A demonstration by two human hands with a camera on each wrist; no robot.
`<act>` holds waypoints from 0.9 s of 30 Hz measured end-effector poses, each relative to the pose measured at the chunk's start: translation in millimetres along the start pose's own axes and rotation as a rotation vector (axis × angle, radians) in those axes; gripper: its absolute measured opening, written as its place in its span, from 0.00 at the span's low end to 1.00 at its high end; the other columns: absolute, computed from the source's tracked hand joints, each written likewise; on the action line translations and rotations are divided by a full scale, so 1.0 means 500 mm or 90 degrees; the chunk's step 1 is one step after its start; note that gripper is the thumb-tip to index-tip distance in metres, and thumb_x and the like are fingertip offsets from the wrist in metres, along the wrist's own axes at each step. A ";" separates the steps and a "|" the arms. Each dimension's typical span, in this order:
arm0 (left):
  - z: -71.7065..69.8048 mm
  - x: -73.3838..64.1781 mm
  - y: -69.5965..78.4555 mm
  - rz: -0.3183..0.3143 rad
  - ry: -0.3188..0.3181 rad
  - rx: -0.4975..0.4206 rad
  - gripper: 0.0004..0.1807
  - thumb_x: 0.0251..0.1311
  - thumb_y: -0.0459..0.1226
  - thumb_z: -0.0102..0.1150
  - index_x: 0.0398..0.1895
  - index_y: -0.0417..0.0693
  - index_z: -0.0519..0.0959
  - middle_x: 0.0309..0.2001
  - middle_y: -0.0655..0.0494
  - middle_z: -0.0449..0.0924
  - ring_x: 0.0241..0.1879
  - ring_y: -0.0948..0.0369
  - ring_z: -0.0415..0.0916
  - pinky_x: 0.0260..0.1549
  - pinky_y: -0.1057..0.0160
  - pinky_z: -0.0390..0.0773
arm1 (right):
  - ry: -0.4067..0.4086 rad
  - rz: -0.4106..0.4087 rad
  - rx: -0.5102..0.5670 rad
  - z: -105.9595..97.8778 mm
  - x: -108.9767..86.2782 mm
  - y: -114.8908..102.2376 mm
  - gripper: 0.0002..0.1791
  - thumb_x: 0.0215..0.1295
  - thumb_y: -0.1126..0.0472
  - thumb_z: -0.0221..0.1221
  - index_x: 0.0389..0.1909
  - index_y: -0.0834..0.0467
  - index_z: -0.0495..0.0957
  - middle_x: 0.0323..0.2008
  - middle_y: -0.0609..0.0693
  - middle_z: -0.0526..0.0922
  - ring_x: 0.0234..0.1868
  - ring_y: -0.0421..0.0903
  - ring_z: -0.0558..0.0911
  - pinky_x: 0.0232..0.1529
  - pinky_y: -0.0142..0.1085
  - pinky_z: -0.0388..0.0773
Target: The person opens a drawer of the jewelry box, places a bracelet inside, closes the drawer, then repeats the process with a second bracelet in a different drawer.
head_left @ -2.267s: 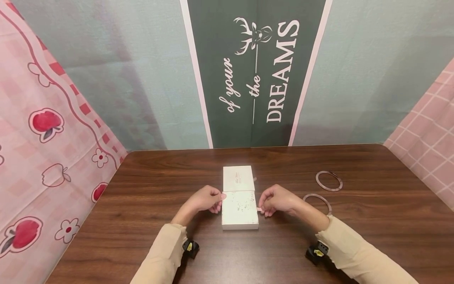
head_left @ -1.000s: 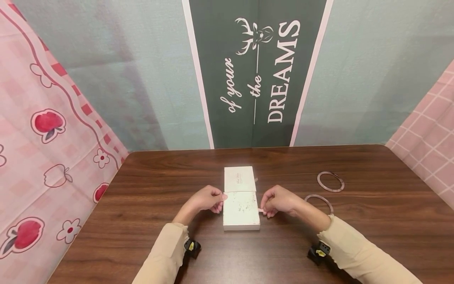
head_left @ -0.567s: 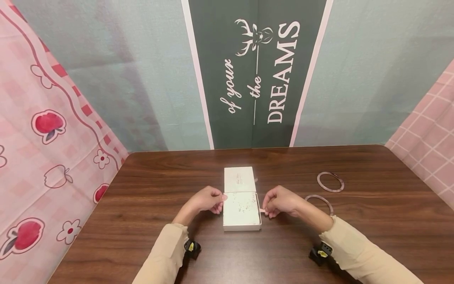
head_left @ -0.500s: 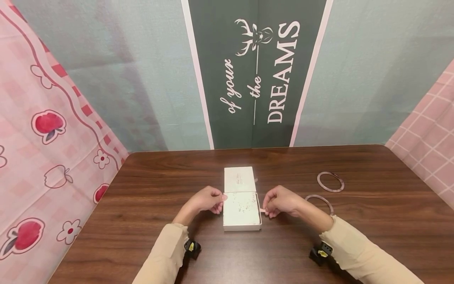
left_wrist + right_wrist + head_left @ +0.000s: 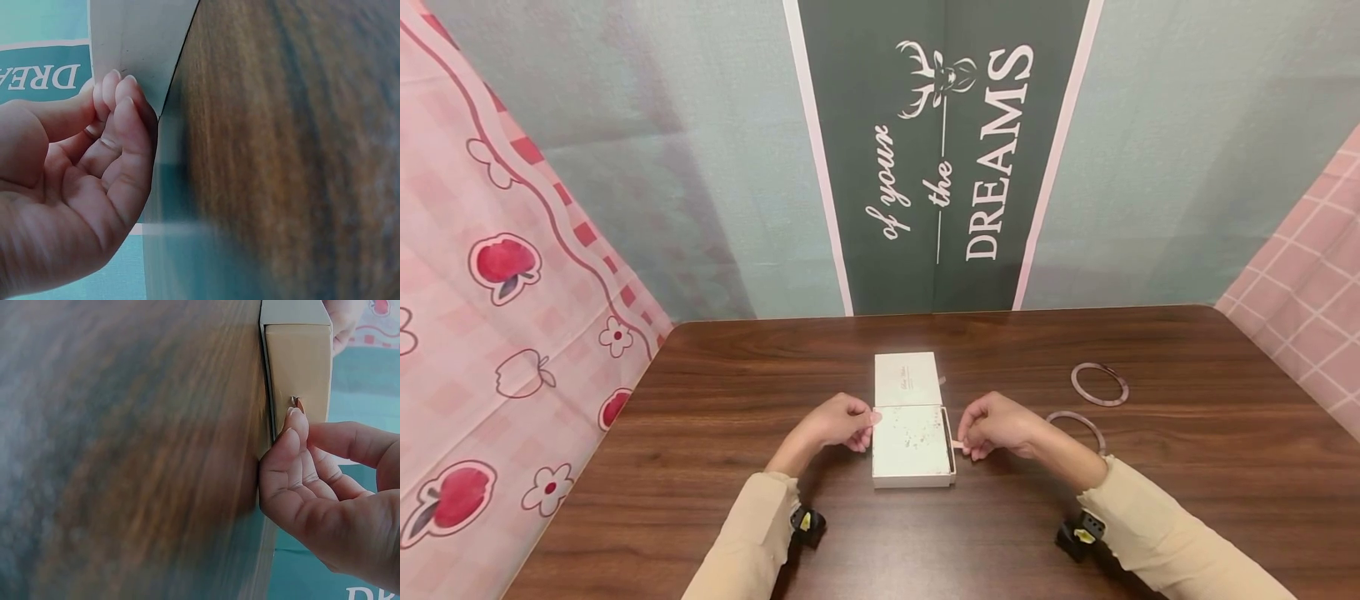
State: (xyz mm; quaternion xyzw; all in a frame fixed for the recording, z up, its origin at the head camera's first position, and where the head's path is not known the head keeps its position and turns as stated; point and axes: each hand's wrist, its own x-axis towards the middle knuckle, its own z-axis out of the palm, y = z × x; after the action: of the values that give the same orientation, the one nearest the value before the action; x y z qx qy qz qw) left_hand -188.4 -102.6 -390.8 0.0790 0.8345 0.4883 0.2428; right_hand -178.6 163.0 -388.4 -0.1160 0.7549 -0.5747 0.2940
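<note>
Both of your hands at the near white box (image 5: 910, 446), flat on the desk (image 5: 737, 367) in front of you.
Your left grip (image 5: 842, 422) pinches the box's left edge, thumb on top; your right grip (image 5: 997, 427) is narrow, pinching the small pink tab (image 5: 957, 445) on its right side, where the drawer (image 5: 952, 467) stands slightly out from the sleeve. A second white box (image 5: 907, 380) lies just beyond; two rings lie to your right, the nearer ring (image 5: 1098, 431) partly behind your forearm, the farther ring (image 5: 1101, 404) in full view.
</note>
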 end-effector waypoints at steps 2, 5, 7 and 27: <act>0.000 0.000 0.000 -0.001 0.000 -0.001 0.14 0.63 0.35 0.52 0.20 0.36 0.72 0.17 0.53 0.70 0.18 0.63 0.70 0.22 0.66 0.78 | -0.001 0.000 0.000 -0.001 0.000 0.000 0.04 0.51 0.79 0.51 0.27 0.76 0.73 0.18 0.55 0.76 0.18 0.43 0.77 0.22 0.32 0.78; 0.000 0.000 0.001 -0.002 0.000 0.000 0.14 0.63 0.35 0.52 0.20 0.36 0.72 0.17 0.53 0.70 0.18 0.63 0.70 0.21 0.66 0.78 | -0.001 -0.001 0.001 -0.002 0.000 0.002 0.04 0.50 0.79 0.51 0.27 0.76 0.73 0.18 0.55 0.76 0.18 0.43 0.77 0.22 0.32 0.78; 0.000 0.000 0.001 -0.002 0.000 0.002 0.15 0.63 0.35 0.52 0.20 0.36 0.72 0.17 0.53 0.70 0.18 0.63 0.70 0.21 0.66 0.78 | -0.001 0.000 0.004 -0.003 -0.001 0.003 0.04 0.50 0.80 0.51 0.27 0.77 0.73 0.18 0.55 0.76 0.18 0.43 0.77 0.22 0.32 0.78; 0.001 -0.002 0.004 -0.001 0.001 0.001 0.14 0.63 0.35 0.52 0.21 0.35 0.72 0.17 0.53 0.70 0.17 0.63 0.70 0.21 0.66 0.78 | 0.000 0.002 0.006 -0.024 -0.013 0.014 0.04 0.50 0.79 0.51 0.27 0.76 0.73 0.19 0.55 0.77 0.18 0.42 0.77 0.22 0.32 0.78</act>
State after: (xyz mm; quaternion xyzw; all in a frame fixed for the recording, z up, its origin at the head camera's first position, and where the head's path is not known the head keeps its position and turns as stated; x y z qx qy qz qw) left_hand -187.3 -101.4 -388.9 0.0782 0.8351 0.4877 0.2421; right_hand -179.1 178.1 -391.0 -0.1135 0.7524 -0.5779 0.2950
